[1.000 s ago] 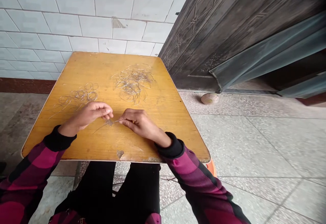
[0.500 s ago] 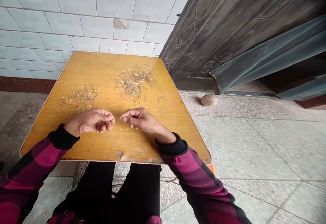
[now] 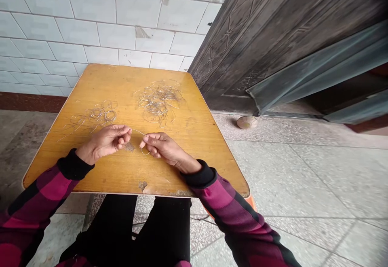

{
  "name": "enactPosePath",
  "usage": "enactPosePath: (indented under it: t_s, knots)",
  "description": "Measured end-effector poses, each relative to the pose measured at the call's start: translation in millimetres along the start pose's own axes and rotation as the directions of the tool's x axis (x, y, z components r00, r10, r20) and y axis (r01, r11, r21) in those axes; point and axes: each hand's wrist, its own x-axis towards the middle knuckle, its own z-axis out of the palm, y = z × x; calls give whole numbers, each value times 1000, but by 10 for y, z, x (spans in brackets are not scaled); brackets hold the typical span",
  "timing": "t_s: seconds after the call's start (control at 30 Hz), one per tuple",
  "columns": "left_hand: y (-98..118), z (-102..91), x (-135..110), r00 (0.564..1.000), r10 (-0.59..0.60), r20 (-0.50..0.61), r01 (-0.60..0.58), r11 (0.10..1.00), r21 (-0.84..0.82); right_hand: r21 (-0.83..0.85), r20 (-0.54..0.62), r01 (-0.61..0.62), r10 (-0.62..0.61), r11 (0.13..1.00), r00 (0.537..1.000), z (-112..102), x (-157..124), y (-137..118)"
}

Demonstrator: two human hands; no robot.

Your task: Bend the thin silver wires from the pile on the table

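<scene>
On the near half of a square, yellow-brown wooden table, the head view shows both hands of the person held close together, just above the tabletop. The left hand is curled, with thumb and forefinger pinched on one end of a thin silvery wire. The right hand is curled too and pinches the wire's other part, where a small loop curves below its fingertips. The wire spans the short gap between the two hands.

Farther back on the left lies a loose heap of round wire rings. A denser tangle of bent wire pieces lies beyond the hands to the right, well apart from them. Behind the table stands a white tiled wall, and to the right is a dark carved wooden door.
</scene>
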Motion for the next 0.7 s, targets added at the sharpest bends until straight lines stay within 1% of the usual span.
enactPosePath:
  t_s: [0.1,0.17,0.23,0.33,0.43,0.5,0.63,0.7]
  knots:
    - [22,-6,6,1000,-13,-22,12,1000,-15,50,-67,4,-1,999,998,32,-3,5]
    - [41,-5,4,999,-20,-41,20,1000,-11,52,-85,-12,17,999,996,45,0,14]
    - [69,-1,-5,997,-22,-75,21,1000,-7,13,-68,-36,37,999,997,62,1,35]
    - [128,-3,-22,991,-8,-136,6,1000,-15,-117,-36,-37,33,992,999,103,-17,88]
    - [189,-34,-31,986,5,-165,-8,1000,-22,-286,-53,25,-42,958,998,154,-61,137]
    - [223,-69,-33,987,-1,-161,-2,1000,-19,-345,-81,68,-102,936,991,183,-96,153]
    - [271,-133,-41,987,-10,-163,5,1000,-26,-297,-168,182,-239,937,956,219,-149,155]
    - [286,-146,-47,986,-12,-167,9,1000,-19,-294,-177,229,-288,928,941,226,-165,161]
